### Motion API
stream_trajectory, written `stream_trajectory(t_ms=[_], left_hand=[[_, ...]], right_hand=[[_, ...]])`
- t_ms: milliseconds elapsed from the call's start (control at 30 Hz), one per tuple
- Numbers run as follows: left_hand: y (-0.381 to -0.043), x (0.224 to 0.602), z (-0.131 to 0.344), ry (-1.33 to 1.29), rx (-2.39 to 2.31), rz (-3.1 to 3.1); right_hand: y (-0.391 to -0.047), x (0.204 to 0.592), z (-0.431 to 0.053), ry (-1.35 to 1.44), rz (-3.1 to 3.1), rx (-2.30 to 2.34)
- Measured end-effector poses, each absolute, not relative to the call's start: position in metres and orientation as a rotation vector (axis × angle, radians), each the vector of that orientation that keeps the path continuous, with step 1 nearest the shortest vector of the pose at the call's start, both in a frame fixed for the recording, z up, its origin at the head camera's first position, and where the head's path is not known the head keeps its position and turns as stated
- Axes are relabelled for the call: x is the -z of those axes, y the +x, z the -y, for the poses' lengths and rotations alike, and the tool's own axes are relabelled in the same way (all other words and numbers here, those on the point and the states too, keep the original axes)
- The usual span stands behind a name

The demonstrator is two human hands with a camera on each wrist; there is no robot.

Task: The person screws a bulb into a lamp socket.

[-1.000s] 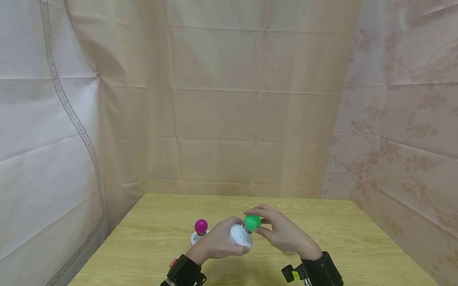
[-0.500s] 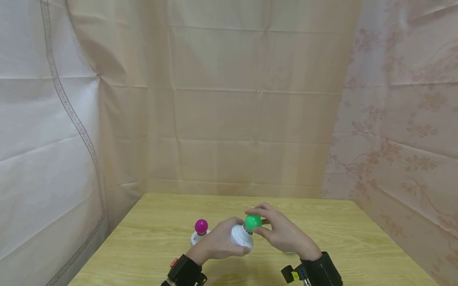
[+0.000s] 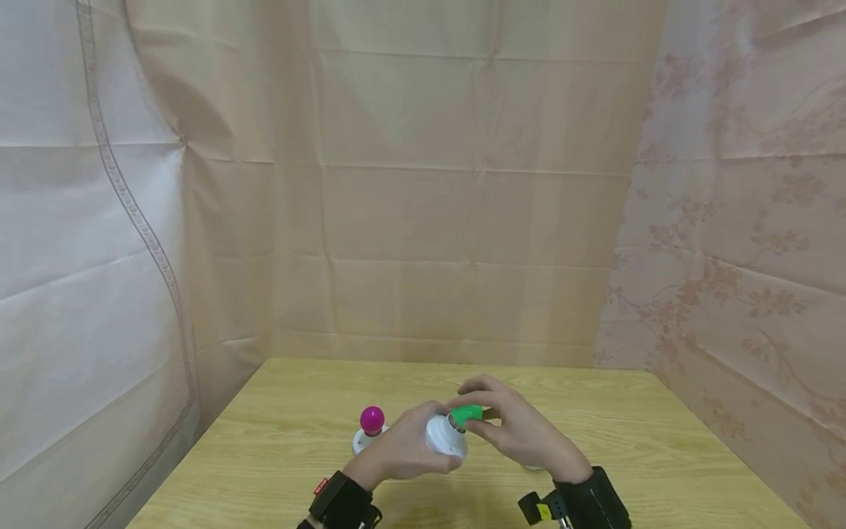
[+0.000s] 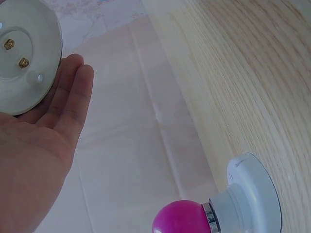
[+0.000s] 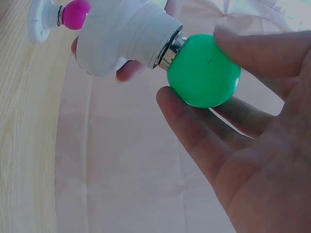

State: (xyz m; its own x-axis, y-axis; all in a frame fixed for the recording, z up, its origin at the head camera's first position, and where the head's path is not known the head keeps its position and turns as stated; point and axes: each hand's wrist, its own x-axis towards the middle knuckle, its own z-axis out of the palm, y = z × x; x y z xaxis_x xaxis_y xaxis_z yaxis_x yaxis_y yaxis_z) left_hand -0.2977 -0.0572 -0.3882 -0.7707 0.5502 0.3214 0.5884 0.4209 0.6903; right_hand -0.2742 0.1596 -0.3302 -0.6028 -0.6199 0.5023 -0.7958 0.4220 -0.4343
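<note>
My left hand [image 3: 415,443] grips a white lamp holder [image 3: 444,436], tilted and raised above the table. In the left wrist view its underside [image 4: 34,90] shows two brass screws. A round green light bulb [image 5: 204,70] sits at the mouth of the holder, a strip of its metal base visible between them. My right hand [image 3: 512,426] holds this bulb with thumb and fingertips around the globe. To the left of my left hand, a magenta bulb [image 3: 371,419] stands upright in a second white lamp holder [image 4: 252,194] on the table.
The wooden table [image 3: 297,397] has a beige cloth [image 3: 423,220] hanging behind it, with more cloth at both sides. Beneath my right wrist peeks the edge of a pale object [image 3: 534,468], mostly hidden. Black camera straps [image 3: 340,503] circle both wrists.
My right fingers have shifted around the green bulb and now cover its upper part. The left hand and the lamp holder stay almost still.
</note>
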Motion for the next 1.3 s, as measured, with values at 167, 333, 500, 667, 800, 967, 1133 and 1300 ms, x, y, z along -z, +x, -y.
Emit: stream_trajectory(t_ms=[167,333,500,667,800,967,1133,1300], left_hand=[[-0.2982,0.3889,0.0573,-1.044,1.28,2.608],[-0.2985,0.3897,0.0573,-1.058,1.29,2.589],[-0.2987,0.3907,0.0568,-1.065,1.304,2.583],[-0.2989,0.3906,0.0564,-1.067,1.302,2.589],[-0.2994,0.3904,0.0561,-1.068,1.294,2.594],[-0.2994,0.3903,0.0565,-1.072,1.311,2.607],[-0.2998,0.3904,0.057,-1.066,1.305,2.611],[-0.3003,0.3909,0.0568,-1.069,1.301,2.609]], right_hand=[[-0.2709,0.3285,-0.1598,1.231,2.451,-0.973],[-0.2702,0.3284,-0.1599,1.238,2.481,-1.02],[-0.2715,0.33,-0.1606,1.246,2.481,-1.067],[-0.2724,0.3305,-0.1609,1.208,2.48,-1.056],[-0.2728,0.3305,-0.1608,1.161,2.491,-1.075],[-0.2731,0.3313,-0.1598,1.108,2.504,-1.095],[-0.2747,0.3322,-0.1585,1.112,2.491,-1.082],[-0.2751,0.3318,-0.157,1.174,2.437,-1.087]])
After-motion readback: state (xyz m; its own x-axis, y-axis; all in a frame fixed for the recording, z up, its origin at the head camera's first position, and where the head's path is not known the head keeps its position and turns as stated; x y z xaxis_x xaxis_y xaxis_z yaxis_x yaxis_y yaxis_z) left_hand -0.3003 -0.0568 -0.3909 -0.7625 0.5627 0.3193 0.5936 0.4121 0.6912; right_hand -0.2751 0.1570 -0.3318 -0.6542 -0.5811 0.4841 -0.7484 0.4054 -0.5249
